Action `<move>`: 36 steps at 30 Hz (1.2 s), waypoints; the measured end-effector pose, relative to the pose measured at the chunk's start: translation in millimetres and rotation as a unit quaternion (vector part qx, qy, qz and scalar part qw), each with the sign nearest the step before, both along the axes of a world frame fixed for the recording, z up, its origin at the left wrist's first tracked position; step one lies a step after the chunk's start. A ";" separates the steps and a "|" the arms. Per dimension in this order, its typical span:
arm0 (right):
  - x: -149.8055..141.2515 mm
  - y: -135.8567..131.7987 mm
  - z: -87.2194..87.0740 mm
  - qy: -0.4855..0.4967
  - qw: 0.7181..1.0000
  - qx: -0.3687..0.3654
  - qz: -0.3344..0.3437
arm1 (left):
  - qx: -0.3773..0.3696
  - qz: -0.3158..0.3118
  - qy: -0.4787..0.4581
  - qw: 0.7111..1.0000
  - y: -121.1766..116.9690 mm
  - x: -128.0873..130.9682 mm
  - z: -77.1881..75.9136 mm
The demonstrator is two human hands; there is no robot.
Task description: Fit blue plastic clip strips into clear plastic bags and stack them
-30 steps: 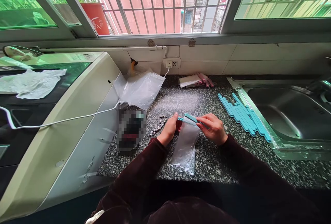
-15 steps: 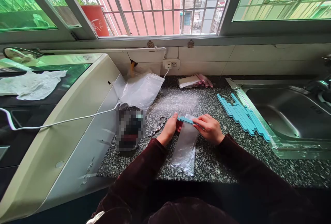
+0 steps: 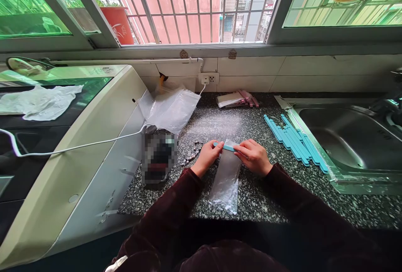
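Note:
A blue bag sealing clip [image 3: 229,146] lies across the top end of a clear plastic bag [image 3: 225,182], which hangs down over the counter toward me. My left hand [image 3: 207,156] pinches the clip's left end between thumb and fingers. At its right end, my right hand [image 3: 253,157] grips the clip, fingertips bent over it. Whether the clip is fully closed along the bag cannot be made out. To the right, several more blue clips [image 3: 293,140] are spread in a loose pile beside the sink.
A steel sink [image 3: 339,136] is set in the counter at right. Pink clips and a packet [image 3: 234,98] rest by the wall. Plastic bags [image 3: 174,108], a blurred dark object [image 3: 158,159] and a bead string [image 3: 192,154] are on the left. A white cable [image 3: 84,148] crosses a large appliance [image 3: 103,138].
My left thumb and fingers have moved right along the clip, leaving its left tip sticking out past them. My right hand stays at the other end.

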State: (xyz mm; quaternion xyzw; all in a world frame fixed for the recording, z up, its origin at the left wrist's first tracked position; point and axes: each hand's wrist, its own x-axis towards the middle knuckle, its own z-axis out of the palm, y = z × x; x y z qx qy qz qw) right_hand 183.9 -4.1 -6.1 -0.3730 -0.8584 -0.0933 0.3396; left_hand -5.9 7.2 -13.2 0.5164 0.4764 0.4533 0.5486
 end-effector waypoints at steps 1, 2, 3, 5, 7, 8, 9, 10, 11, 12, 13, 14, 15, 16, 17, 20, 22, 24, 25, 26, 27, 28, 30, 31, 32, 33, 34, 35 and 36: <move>0.6 0.0 0.7 0.019 1.000 -0.005 -0.002 | 0.005 0.001 0.000 1.000 0.4 -0.6 0.4; 1.8 0.3 1.7 0.047 0.999 -0.015 -0.009 | 0.010 0.002 -0.001 1.000 0.7 -1.4 1.3; 3.5 0.9 2.9 0.081 0.996 -0.033 -0.021 | 0.015 0.004 -0.004 1.000 1.0 -2.3 2.7; 8.2 3.4 5.6 0.153 0.981 -0.105 -0.050 | 0.024 0.004 -0.006 1.000 1.4 -4.2 6.7; 13.5 6.8 8.2 0.201 0.952 -0.223 -0.062 | 0.032 -0.001 -0.005 0.999 1.5 -5.5 10.5; 15.9 8.6 9.3 0.211 0.932 -0.289 -0.058 | 0.035 -0.005 -0.004 0.999 1.5 -5.8 11.8; 17.7 10.1 10.3 0.216 0.911 -0.349 -0.049 | 0.037 -0.010 -0.002 0.999 1.5 -6.0 12.5; 19.0 11.2 11.1 0.216 0.891 -0.397 -0.038 | 0.040 -0.014 0.001 0.999 1.5 -6.3 12.6; 19.6 12.0 11.7 0.216 0.875 -0.432 -0.028 | 0.043 -0.019 0.006 0.999 1.6 -6.6 12.3; 19.8 12.3 12.3 0.215 0.865 -0.453 -0.020 | 0.047 -0.024 0.015 0.998 1.9 -7.1 11.8; 19.5 12.2 12.7 0.214 0.860 -0.464 -0.014 | 0.051 -0.031 0.031 0.998 2.4 -7.9 11.1; 19.1 11.9 13.0 0.214 0.858 -0.466 -0.011 | 0.056 -0.039 0.052 0.996 3.1 -9.2 10.5; 18.6 11.4 13.2 0.214 0.859 -0.464 -0.009 | 0.062 -0.046 0.079 0.994 4.0 -10.8 10.2; 18.2 11.0 13.3 0.213 0.862 -0.459 -0.007 | 0.073 -0.052 0.109 0.990 5.0 -12.7 10.2; 17.9 10.5 13.1 0.212 0.867 -0.452 -0.005 | 0.091 -0.056 0.141 0.984 6.1 -14.8 10.5; 18.0 10.3 10.9 0.208 0.884 -0.419 -0.003 | 0.176 -0.059 0.230 0.955 9.0 -20.9 12.7; 18.7 11.1 8.0 0.202 0.897 -0.394 0.000 | 0.224 -0.058 0.281 0.931 10.0 -23.7 13.7; 19.7 12.5 4.2 0.189 0.911 -0.368 0.005 | 0.250 -0.057 0.328 0.909 10.3 -24.9 13.7; 20.3 13.4 2.3 0.179 0.918 -0.354 0.008 | 0.258 -0.058 0.351 0.898 10.2 -25.0 13.3; 20.9 14.3 0.3 0.168 0.924 -0.342 0.011 | 0.265 -0.059 0.372 0.888 10.0 -24.8 12.8; 21.4 15.2 -1.5 0.158 0.930 -0.331 0.013 | 0.271 -0.061 0.391 0.878 9.7 -24.4 12.2; 21.9 16.0 -3.2 0.148 0.935 -0.323 0.013 | 0.275 -0.063 0.406 0.869 9.4 -23.9 11.7; 22.8 17.3 -6.0 0.131 0.940 -0.315 0.013 | 0.277 -0.070 0.425 0.859 8.9 -22.8 11.1; 23.1 17.8 -7.0 0.126 0.941 -0.313 0.012 | 0.276 -0.074 0.430 0.856 8.7 -22.4 11.0; 23.3 18.1 -7.8 0.121 0.942 -0.312 0.011 | 0.275 -0.077 0.432 0.855 8.6 -22.0 10.9; 23.5 18.2 -8.3 0.117 0.943 -0.311 0.010 | 0.272 -0.081 0.433 0.855 8.6 -21.7 10.9; 23.6 18.3 -8.7 0.114 0.944 -0.310 0.009 | 0.269 -0.084 0.433 0.856 8.7 -21.5 10.8; 23.7 18.3 -8.8 0.112 0.945 -0.308 0.007 | 0.267 -0.085 0.433 0.857 8.9 -21.3 10.7; 23.7 18.2 -8.9 0.110 0.945 -0.308 0.006 | 0.266 -0.085 0.433 0.857 9.1 -21.1 10.4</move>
